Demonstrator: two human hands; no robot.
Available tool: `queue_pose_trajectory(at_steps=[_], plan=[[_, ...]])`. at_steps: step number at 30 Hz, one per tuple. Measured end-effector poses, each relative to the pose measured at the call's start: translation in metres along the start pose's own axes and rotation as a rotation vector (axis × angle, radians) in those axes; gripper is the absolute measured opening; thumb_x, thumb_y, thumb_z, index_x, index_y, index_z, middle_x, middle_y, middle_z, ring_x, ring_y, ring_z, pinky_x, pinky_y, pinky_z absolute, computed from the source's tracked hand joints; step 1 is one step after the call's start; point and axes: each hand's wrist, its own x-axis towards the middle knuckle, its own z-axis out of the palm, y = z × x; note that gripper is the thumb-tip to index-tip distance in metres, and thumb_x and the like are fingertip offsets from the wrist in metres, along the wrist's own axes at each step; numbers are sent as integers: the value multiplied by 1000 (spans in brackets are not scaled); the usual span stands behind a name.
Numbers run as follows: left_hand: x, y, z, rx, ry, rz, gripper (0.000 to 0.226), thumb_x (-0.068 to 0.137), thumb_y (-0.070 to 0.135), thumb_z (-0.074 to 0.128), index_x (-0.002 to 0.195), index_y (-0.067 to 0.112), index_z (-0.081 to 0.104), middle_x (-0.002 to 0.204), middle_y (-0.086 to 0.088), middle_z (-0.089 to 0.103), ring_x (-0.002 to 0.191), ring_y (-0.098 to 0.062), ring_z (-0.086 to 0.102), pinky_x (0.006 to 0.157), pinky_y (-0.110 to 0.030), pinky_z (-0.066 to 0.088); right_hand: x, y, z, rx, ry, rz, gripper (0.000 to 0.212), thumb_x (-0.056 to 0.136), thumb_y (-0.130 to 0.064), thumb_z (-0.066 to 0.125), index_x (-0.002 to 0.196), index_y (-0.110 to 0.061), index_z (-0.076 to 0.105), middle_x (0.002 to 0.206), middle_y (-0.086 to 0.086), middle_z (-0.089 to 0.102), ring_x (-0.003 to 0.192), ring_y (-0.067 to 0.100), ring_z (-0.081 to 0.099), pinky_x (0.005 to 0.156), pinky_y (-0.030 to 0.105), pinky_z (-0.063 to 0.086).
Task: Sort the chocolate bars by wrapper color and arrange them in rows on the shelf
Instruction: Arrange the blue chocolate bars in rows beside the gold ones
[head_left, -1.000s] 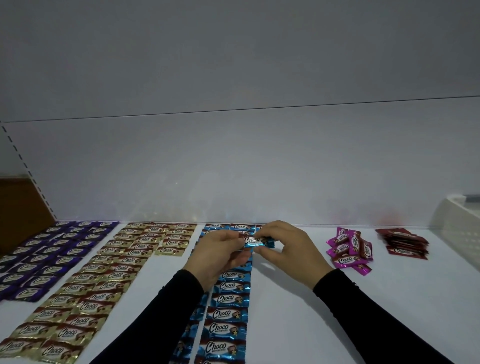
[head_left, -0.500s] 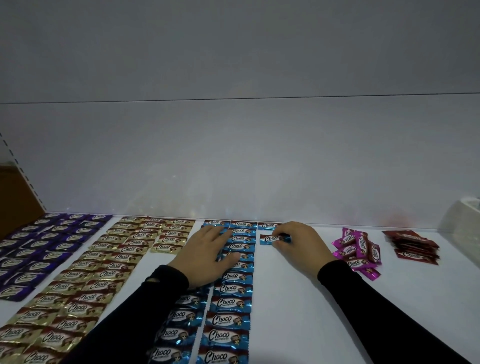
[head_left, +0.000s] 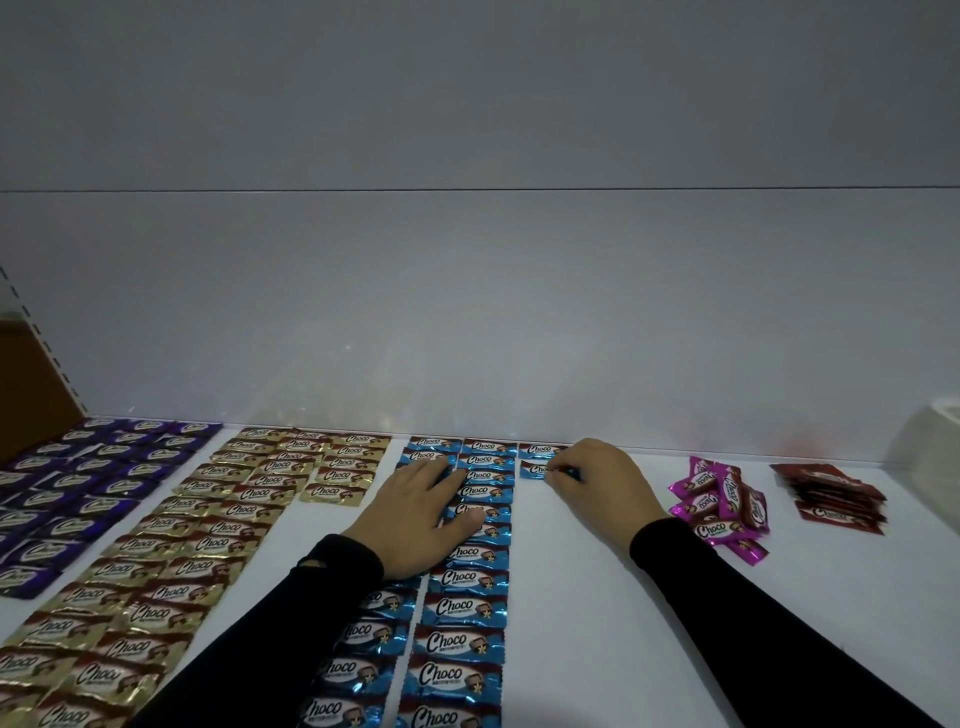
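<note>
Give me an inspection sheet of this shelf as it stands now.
Surface: white shelf, bare between the blue rows and the pink pile.
Job's things: purple bars, gold bars and blue bars in rows; pink bars and red bars in loose piles.
Clutter: nothing seen.
Hands: left hand lies flat on the blue rows; right hand holds one blue bar starting a third blue column.
Cables: nothing seen.
Surroundings: white back panel; white container at far right.

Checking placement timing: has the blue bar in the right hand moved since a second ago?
Yes. The blue bar went from mid-air down onto the shelf, starting a third blue column, right hand pinching it.
</note>
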Motion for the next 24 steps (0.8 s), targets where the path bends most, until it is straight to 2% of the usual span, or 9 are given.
queue_pose_trajectory(at_steps=[3, 9, 13, 17, 19, 21, 24], plan=[[0, 1, 0, 9, 1, -5, 77, 96, 71, 22, 160, 28, 14, 168, 2, 6, 154, -19, 1, 124, -40, 3, 2, -3, 1, -12, -3, -4, 21, 95, -28, 55, 100, -21, 75, 98, -2, 67, 90, 12, 55, 77, 25, 46], [3, 0, 1, 20, 2, -6, 76, 96, 70, 23, 160, 30, 13, 168, 2, 6, 154, -19, 1, 124, -40, 2, 4, -4, 3, -27, 12, -9, 24, 97, -28, 53, 103, -20, 75, 104, 0, 68, 92, 11, 55, 77, 25, 48], [1, 1, 0, 15, 0, -5, 76, 97, 70, 24, 160, 30, 14, 168, 2, 6, 154, -20, 1, 124, -41, 3, 6, -3, 6, -47, 6, -16, 26, 98, -29, 51, 104, -19, 74, 104, 1, 68, 90, 11, 53, 71, 22, 44], [3, 1, 1, 19, 1, -11, 76, 96, 71, 24, 160, 30, 14, 168, 2, 6, 154, -19, 1, 124, -40, 3, 7, 0, 8, -55, 18, -11, 26, 98, -28, 50, 101, -19, 74, 99, 2, 68, 87, 12, 53, 71, 27, 48], [3, 0, 1, 17, 6, -8, 77, 96, 71, 24, 160, 30, 14, 168, 2, 6, 154, -20, 1, 124, -41, 3, 7, 1, 8, -57, 12, -20, 26, 99, -29, 50, 101, -20, 74, 99, 1, 67, 86, 11, 52, 67, 22, 45], [3, 1, 0, 8, 13, -7, 76, 96, 70, 24, 160, 30, 15, 168, 2, 7, 154, -20, 2, 124, -40, 4, 7, 1, 8, -49, 19, -33, 26, 99, -32, 49, 106, -22, 72, 102, -1, 66, 88, 9, 49, 63, 13, 36], [0, 1, -4, -9, 41, -2, 75, 97, 69, 26, 160, 28, 17, 168, 1, 9, 154, -19, 4, 124, -39, 5, 5, -2, 2, -7, 63, -28, 28, 98, -36, 53, 118, -24, 69, 111, -4, 63, 98, 8, 48, 72, 14, 35]])
